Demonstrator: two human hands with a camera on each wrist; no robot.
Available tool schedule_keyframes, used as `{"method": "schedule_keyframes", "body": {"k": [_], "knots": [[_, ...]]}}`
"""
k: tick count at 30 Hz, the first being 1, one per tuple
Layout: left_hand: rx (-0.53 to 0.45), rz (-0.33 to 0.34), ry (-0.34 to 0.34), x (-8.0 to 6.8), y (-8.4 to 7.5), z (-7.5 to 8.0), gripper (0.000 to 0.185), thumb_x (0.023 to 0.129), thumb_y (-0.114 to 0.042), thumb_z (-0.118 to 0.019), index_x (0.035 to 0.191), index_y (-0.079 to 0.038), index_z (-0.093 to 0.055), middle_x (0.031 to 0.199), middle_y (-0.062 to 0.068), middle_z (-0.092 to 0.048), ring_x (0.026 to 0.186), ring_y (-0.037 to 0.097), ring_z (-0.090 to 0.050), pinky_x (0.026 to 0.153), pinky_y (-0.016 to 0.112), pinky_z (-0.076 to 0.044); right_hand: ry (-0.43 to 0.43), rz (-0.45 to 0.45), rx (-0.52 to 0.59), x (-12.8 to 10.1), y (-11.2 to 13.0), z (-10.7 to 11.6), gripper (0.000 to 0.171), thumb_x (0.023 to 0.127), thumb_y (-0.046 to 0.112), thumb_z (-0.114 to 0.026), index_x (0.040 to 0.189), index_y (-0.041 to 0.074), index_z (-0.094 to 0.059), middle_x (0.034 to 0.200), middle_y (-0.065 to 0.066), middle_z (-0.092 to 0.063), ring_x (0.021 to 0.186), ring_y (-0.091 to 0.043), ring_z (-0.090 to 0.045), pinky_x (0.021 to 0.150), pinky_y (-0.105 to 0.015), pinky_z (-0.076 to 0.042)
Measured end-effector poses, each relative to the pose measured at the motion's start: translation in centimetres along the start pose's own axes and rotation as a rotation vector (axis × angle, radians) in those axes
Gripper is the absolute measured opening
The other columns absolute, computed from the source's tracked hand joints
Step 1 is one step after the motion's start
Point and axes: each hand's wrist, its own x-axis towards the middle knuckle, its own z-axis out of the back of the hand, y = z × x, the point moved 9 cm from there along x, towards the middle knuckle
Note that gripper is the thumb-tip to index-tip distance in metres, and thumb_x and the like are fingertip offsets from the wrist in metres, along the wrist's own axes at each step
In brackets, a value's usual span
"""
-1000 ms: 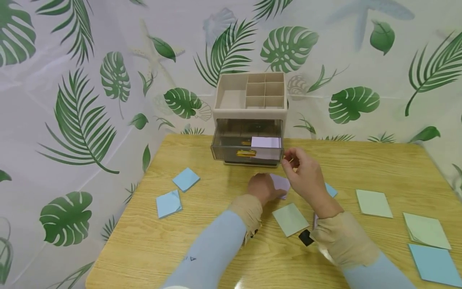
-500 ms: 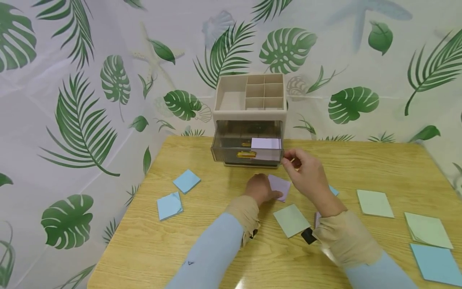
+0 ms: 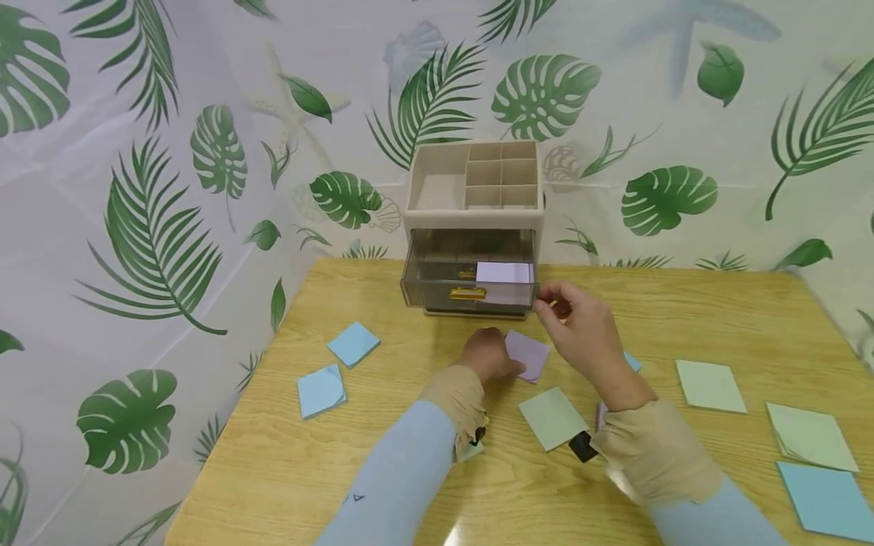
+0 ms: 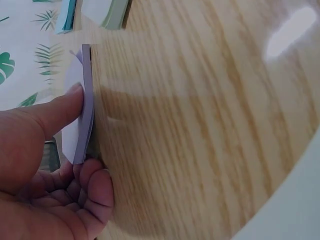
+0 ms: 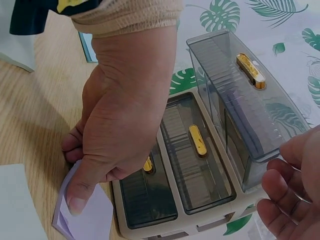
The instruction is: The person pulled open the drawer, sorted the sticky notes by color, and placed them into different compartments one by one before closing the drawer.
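Note:
A pad of purple sticky notes (image 3: 529, 353) lies tilted just in front of a beige desktop organizer (image 3: 473, 220). My left hand (image 3: 488, 355) holds it by the near edge, thumb across the top sheet and the other fingers curled beside the edge, as the left wrist view shows. The organizer's top smoky clear drawer (image 3: 430, 291) is pulled out, with another stack of purple notes (image 3: 503, 273) inside at the right. At that drawer's front right corner, the curled thumb and fingers of my right hand (image 3: 582, 326) grip the edge. Two lower drawers (image 5: 200, 170) are closed.
Two blue note pads (image 3: 353, 343) lie at the left. A green pad (image 3: 553, 418) sits between my forearms, with a partly hidden purple pad (image 3: 601, 415) under the right wrist. More green pads (image 3: 710, 385) and a large blue one (image 3: 825, 500) lie right. A patterned backdrop (image 3: 273, 152) stands behind.
My left hand has shifted slightly left and toward me, uncovering more of the purple pad. A bit of green paper now shows below the left wrist. The right hand stays at the drawer corner.

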Motion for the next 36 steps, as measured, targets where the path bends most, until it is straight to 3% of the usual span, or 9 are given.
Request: {"method": "schedule_keyframes", "body": {"k": [4,10,29,36], "knots": [[-0.029,0.011,0.004,-0.1,0.4,0.3,0.056,0.076,-0.046,-0.080,0.107,-0.002,-0.065,0.093,0.004,-0.066,0.084,0.015,-0.060,0.078,0.025,-0.049,0.003,-0.001,0.002,0.1,0.2,-0.1,0.006,0.089,0.010,-0.069,0.093,0.007,-0.066,0.083,-0.003,-0.068,0.070,-0.013,-0.062,0.062,-0.033,-0.053],[-0.031,0.009,0.002,-0.1,0.4,0.5,0.054,0.076,-0.046,-0.080,0.104,-0.002,-0.066,0.092,0.004,-0.066,0.081,0.014,-0.059,0.075,0.025,-0.049,-0.004,-0.009,-0.007,0.2,0.4,-0.1,0.009,0.088,0.011,-0.071,0.094,0.006,-0.066,0.084,-0.003,-0.069,0.068,-0.012,-0.062,0.059,-0.022,-0.049],[-0.091,0.033,0.057,-0.2,0.7,-0.8,0.055,0.079,-0.045,-0.078,0.108,-0.001,-0.066,0.091,0.003,-0.065,0.077,0.013,-0.056,0.073,0.025,-0.049,-0.021,-0.018,-0.025,-0.1,0.3,0.1,0.006,0.089,0.010,-0.068,0.094,0.007,-0.066,0.082,-0.003,-0.069,0.065,-0.012,-0.059,0.058,-0.018,-0.045],[-0.088,0.067,0.073,0.3,1.3,-1.4,0.062,0.079,-0.048,-0.076,0.116,0.000,-0.063,0.102,0.006,-0.065,0.086,0.016,-0.059,0.078,0.027,-0.050,-0.036,-0.054,-0.026,-0.2,-0.4,0.4,0.007,0.090,0.012,-0.068,0.095,0.008,-0.066,0.080,-0.002,-0.069,0.065,-0.012,-0.058,0.056,-0.016,-0.042]]}}
